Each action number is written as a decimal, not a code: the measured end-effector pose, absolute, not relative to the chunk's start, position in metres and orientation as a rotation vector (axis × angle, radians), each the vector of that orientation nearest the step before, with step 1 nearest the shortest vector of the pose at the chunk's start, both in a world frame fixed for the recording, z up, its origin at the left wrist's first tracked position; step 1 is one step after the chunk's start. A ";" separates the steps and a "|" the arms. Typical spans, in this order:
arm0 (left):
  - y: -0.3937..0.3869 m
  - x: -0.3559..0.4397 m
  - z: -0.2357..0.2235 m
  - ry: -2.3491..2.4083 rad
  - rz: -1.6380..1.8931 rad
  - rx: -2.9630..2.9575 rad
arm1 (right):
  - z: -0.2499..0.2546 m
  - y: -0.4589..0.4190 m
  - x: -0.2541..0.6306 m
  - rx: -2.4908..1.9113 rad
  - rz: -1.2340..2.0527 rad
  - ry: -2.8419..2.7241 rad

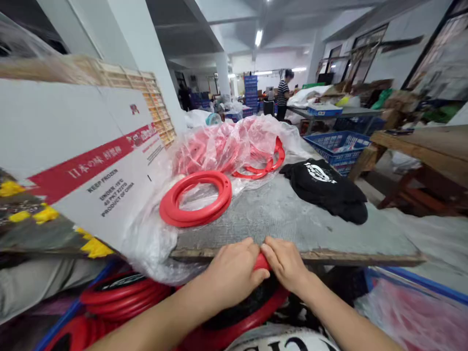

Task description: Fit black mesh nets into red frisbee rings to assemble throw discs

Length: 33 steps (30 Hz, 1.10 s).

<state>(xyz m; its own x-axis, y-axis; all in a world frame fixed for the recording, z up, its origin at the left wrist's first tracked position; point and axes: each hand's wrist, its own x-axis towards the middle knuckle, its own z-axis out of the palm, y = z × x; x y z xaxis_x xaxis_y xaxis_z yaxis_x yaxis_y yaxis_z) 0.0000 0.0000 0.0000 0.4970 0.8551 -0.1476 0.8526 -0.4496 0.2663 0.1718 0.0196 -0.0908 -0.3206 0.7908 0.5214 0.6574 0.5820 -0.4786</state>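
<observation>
My left hand (232, 273) and my right hand (287, 263) meet at the near edge of the grey table (292, 219). Both are closed on the top of a red ring with black fabric stretched in it (241, 312), held below the table edge. On the table just beyond lies a bare red plastic ring (196, 199). Further back, more red rings (263, 163) sit in a clear plastic bag (226, 141). A pile of black printed fabric (327, 187) lies at the table's right.
A white cardboard box (91, 161) leans at the left. Finished red-rimmed pieces (120, 295) fill a blue bin below left. Blue crates (338, 146) and wooden tables (420, 146) stand at the right. A person in a striped shirt (282, 95) stands far back.
</observation>
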 end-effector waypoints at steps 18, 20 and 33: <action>-0.021 -0.034 -0.020 1.398 0.346 2.203 | -0.117 0.025 0.188 -1.145 0.403 -1.903; -0.016 -0.033 -0.018 1.402 0.334 2.212 | -0.119 0.027 0.189 -1.161 0.430 -1.877; -0.025 -0.038 -0.025 1.393 0.481 2.129 | -0.140 0.030 0.214 -1.189 0.579 -1.626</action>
